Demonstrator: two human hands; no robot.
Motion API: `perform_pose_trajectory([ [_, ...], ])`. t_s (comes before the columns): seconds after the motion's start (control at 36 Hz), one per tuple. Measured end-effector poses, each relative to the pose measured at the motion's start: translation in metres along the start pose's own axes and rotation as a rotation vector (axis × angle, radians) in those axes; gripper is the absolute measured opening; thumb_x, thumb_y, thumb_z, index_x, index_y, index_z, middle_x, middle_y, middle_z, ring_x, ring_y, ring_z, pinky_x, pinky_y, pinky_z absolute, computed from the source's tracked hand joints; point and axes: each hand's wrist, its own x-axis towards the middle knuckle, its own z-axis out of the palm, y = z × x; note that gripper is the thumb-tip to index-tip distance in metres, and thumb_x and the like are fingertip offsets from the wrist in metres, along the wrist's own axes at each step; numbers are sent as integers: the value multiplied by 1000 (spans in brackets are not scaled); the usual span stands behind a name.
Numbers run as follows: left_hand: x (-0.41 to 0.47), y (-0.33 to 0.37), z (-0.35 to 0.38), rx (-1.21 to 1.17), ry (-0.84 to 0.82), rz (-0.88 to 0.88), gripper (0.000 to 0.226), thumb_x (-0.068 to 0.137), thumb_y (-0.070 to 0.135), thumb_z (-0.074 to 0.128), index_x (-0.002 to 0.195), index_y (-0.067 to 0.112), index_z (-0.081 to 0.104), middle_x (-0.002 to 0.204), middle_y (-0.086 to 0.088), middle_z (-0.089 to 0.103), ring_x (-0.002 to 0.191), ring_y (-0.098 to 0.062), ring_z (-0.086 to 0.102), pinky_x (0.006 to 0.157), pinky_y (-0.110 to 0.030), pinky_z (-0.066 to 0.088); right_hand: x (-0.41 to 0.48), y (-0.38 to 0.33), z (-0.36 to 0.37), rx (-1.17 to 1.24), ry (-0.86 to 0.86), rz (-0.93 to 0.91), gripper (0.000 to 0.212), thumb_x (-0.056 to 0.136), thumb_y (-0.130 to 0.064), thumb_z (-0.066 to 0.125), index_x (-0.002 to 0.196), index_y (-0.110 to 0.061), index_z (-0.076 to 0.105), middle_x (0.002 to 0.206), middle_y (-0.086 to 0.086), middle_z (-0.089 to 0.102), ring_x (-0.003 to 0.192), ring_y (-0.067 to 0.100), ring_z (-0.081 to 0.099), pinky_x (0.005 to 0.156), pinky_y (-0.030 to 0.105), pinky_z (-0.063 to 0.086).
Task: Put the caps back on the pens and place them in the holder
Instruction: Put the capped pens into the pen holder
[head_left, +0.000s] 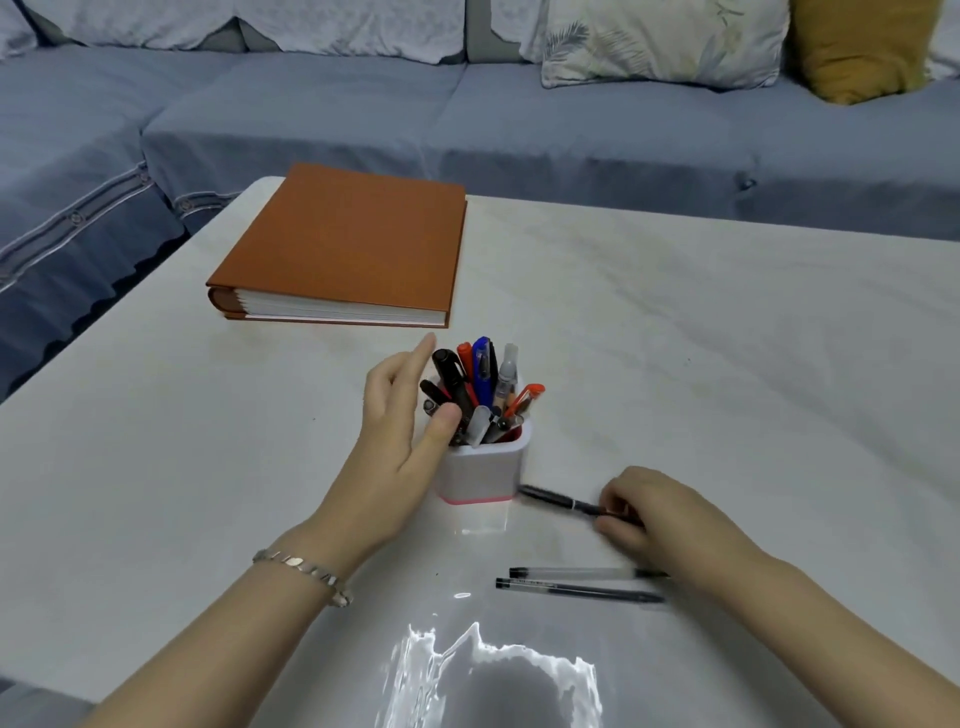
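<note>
A white pen holder (480, 475) with a pink base stands mid-table, filled with several pens (480, 387) in black, red, blue and clear. My left hand (400, 421) is against the holder's left side, fingers fairly straight and thumb at the rim. A black pen (558, 501) lies on the table just right of the holder; my right hand (654, 512) pinches its right end with curled fingers. Two clear-barrelled pens (576, 582) lie side by side on the table nearer to me, below my right hand.
A thick orange-brown album (348, 244) lies on the white table (727, 338) behind the holder. A blue sofa (467, 119) with a leaf-print cushion and a yellow cushion (862, 47) runs along the far side. Light glare shows on the table's near edge.
</note>
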Motion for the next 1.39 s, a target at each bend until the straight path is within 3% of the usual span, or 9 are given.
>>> perform_pose_trajectory([
  [0.11, -3, -3, -2, -92, -49, -71, 67, 66, 66, 44, 122, 63, 8, 131, 40, 20, 114, 28, 26, 94, -5, 27, -8, -5, -28, 225, 250, -8, 37, 80, -13, 63, 75, -41, 39, 79, -6, 56, 70, 18, 55, 65, 24, 41],
  [0.22, -5, -4, 0, -67, -62, -125, 96, 66, 45, 74, 134, 55, 7, 144, 25, 28, 125, 0, 36, 99, -21, 32, -11, -27, -59, 572, 554, -98, 78, 73, -14, 66, 115, -60, 19, 86, -13, 61, 72, 12, 65, 65, 15, 50],
  [0.36, -3, -6, 8, -113, 26, -95, 90, 70, 22, 76, 133, 47, 18, 136, 21, 39, 126, 0, 39, 88, 1, 36, -3, -70, -84, 743, 696, -284, 97, 73, 0, 59, 124, -64, 7, 88, -6, 61, 74, 13, 71, 68, 19, 55],
  [0.67, -1, -8, 10, -229, 92, -90, 83, 66, 18, 80, 114, 62, 29, 123, 31, 44, 120, 7, 42, 87, -10, 44, 47, -92, -33, 508, 667, -257, 57, 80, -2, 63, 116, -40, 39, 87, -15, 59, 80, 3, 58, 75, 7, 45],
  [0.83, -1, -9, 12, -239, 107, -80, 82, 68, 17, 78, 114, 62, 28, 123, 32, 43, 120, 17, 36, 81, -1, 41, 57, -82, -15, 99, 878, -361, 29, 85, -9, 51, 112, -6, 62, 105, 8, 68, 101, 21, 44, 81, 38, 46],
  [1.03, -2, -7, 13, -235, 91, -82, 82, 71, 16, 75, 112, 64, 24, 118, 39, 37, 114, 25, 33, 84, -2, 41, 37, -53, -7, -16, 606, -350, 34, 95, -32, 35, 115, -18, 59, 131, 12, 53, 117, 28, 38, 93, 43, 40],
  [1.17, -2, -5, 12, -240, 75, -107, 82, 72, 14, 74, 113, 62, 21, 127, 23, 38, 121, 8, 35, 87, -6, 37, -1, -23, -15, 134, 554, -191, 34, 86, -33, 47, 107, -12, 63, 111, 10, 60, 105, 14, 46, 95, 12, 31],
  [1.25, -2, -4, 12, -237, 72, -107, 81, 72, 14, 74, 113, 62, 22, 128, 22, 38, 122, 7, 35, 89, -8, 37, -21, -5, -18, 98, 271, -79, 54, 75, -61, 54, 106, -18, 64, 103, -9, 55, 101, 5, 46, 90, 5, 27],
  [1.39, -2, -4, 12, -236, 72, -111, 80, 72, 14, 74, 117, 59, 24, 129, 21, 40, 126, 3, 35, 95, -20, 40, -37, 15, -7, -71, -182, 0, 54, 58, -64, 69, 99, -35, 49, 90, -24, 38, 94, 2, 41, 77, 14, 34],
])
